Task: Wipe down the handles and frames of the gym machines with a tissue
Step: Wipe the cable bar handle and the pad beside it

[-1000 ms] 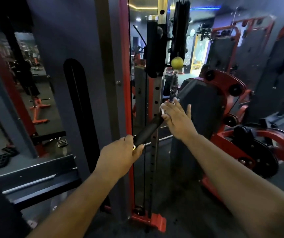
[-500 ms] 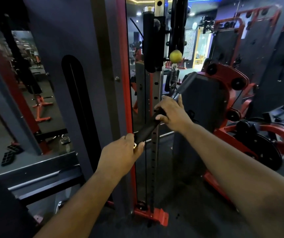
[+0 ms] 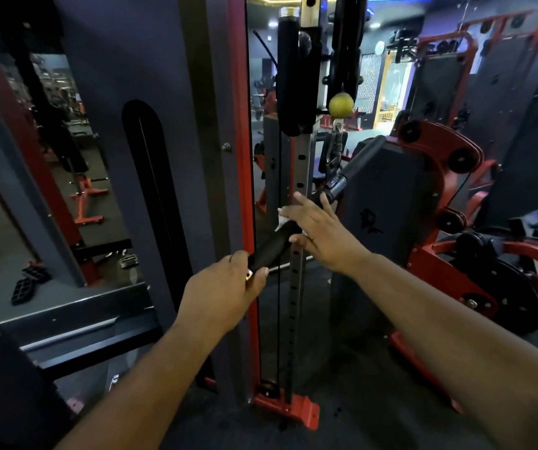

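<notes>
A black straight cable bar (image 3: 269, 250) hangs slanted from a carabiner under a yellow-green stopper ball (image 3: 341, 105), in front of the red and grey cable machine frame (image 3: 243, 177). My left hand (image 3: 225, 295) grips the bar's lower left end. My right hand (image 3: 321, 233) lies over the middle of the bar with its fingers spread and straight, pressing a white tissue (image 3: 283, 219) against the grip. A corner of the tissue shows at the fingertips. The bar's upper right grip (image 3: 360, 159) rises past my right hand.
A perforated steel upright (image 3: 300, 177) with a black sliding carriage stands just behind the bar. A red and black plate-loaded machine (image 3: 423, 203) stands close on the right. A wall mirror (image 3: 50, 177) on the left reflects the gym floor.
My right hand, curled round the bar half a second ago, has straightened its fingers and slid slightly down the bar, showing the tissue again. My left hand has kept its grip.
</notes>
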